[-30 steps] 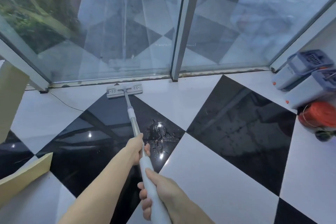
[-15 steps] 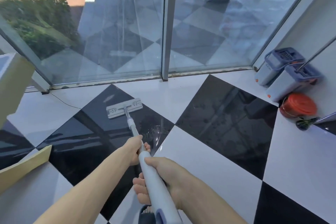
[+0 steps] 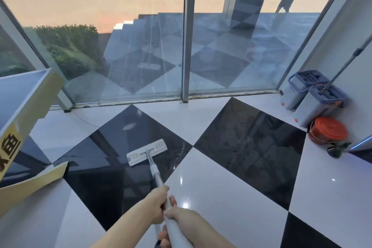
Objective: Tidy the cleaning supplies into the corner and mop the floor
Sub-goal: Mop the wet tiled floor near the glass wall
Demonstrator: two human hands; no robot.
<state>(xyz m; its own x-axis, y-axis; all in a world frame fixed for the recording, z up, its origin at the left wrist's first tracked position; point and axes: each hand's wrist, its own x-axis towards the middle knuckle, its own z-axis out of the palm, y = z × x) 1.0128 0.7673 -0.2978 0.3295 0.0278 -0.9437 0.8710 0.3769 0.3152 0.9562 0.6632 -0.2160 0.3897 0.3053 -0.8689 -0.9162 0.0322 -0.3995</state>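
Nearest the camera, the right hand is wrapped round the thick white grip of the mop handle, and the left hand is curled round the same handle just beyond it, so the two hands sit almost touching on the shaft. From there the handle slopes forward and down to the flat mop head, which lies on a black tile of the chequered floor. Left of the mop head, a yellow board lies on the floor beneath a tilted cream panel. Well to the right of the mop head, an orange bucket sits by the wall, and beyond it two grey mop buckets stand side by side in the corner, a second mop pole rising from the nearer one. Beyond the mop head, a glass wall closes off the floor.
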